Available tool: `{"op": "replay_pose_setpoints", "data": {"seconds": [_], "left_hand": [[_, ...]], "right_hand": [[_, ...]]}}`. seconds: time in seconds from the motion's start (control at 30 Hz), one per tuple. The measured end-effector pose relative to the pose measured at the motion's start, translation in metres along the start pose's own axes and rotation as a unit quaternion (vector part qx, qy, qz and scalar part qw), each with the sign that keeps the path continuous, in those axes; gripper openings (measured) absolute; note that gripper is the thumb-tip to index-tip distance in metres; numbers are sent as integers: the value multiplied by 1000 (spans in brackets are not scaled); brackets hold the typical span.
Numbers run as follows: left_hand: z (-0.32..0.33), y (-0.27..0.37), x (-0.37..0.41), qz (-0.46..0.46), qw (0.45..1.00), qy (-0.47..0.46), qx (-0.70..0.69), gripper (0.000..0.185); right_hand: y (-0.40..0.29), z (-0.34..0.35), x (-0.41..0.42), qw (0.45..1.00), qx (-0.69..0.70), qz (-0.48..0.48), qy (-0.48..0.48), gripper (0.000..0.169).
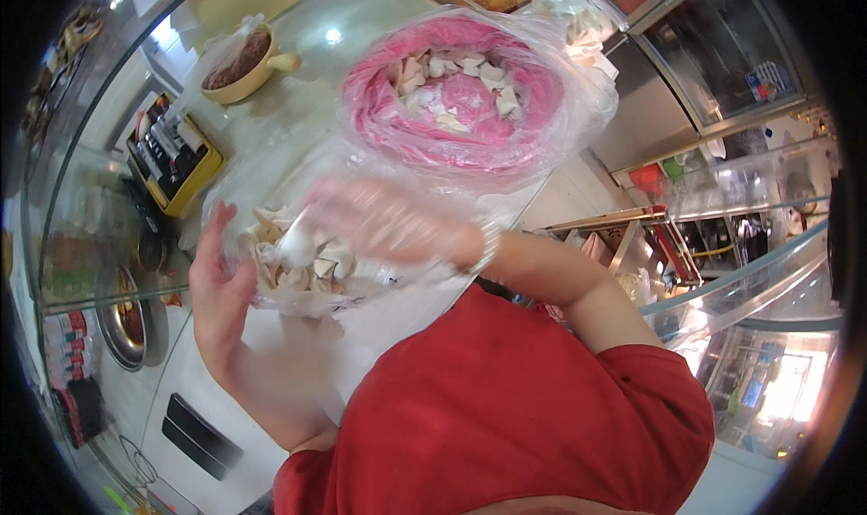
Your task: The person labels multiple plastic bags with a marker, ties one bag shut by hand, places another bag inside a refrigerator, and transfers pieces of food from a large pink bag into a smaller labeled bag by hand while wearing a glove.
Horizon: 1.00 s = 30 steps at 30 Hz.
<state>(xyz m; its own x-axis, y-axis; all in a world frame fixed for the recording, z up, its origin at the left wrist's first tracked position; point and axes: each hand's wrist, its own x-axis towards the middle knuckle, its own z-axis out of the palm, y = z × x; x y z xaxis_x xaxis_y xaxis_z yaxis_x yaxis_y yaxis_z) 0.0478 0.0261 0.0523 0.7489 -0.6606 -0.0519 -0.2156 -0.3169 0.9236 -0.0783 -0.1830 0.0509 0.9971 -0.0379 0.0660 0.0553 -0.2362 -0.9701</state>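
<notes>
Before me lies a clear plastic bag (305, 304) with several pale folded dumplings (298, 278) inside. My left hand (220, 291) is at the bag's left side, its thumb and fingers around the edge of the film. Blurred by motion, my right hand (386, 220) is over the bag's far right part. A white piece (298, 239), too blurred to name exactly, shows at its fingertips. Beyond the hands stands a pink basin (355, 98) wrapped in clear plastic. More dumplings (491, 75) lie around its inside, with pink stuff (467, 98) in the middle.
A yellow handled bowl (237, 94) of dark brown filling stands at the back left. Near it is a yellow-edged box (196, 186) of pens or similar items. A glass panel (115, 298) borders the left side. A black phone-like object (200, 434) lies at the lower left.
</notes>
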Motion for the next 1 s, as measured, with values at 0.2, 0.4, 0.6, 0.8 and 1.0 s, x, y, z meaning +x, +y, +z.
{"op": "replay_pose_setpoints", "data": {"seconds": [0.2,0.4,0.6,0.8,1.0], "left_hand": [[0,2,-6,-15,998,45,-44,72],[5,-2,1,-11,999,29,-38,70],[1,3,0,-24,999,19,-23,68],[1,-1,4,-4,999,15,-35,69],[-2,3,-2,-9,999,22,-25,68]], "right_hand": [[-14,-17,-2,988,-103,-86,72,39],[43,-188,-48,799,-549,195,150,22],[70,-192,-50,813,-505,210,198,22],[95,-226,-21,760,-511,286,282,25],[76,-205,-16,782,-488,299,249,38]]}}
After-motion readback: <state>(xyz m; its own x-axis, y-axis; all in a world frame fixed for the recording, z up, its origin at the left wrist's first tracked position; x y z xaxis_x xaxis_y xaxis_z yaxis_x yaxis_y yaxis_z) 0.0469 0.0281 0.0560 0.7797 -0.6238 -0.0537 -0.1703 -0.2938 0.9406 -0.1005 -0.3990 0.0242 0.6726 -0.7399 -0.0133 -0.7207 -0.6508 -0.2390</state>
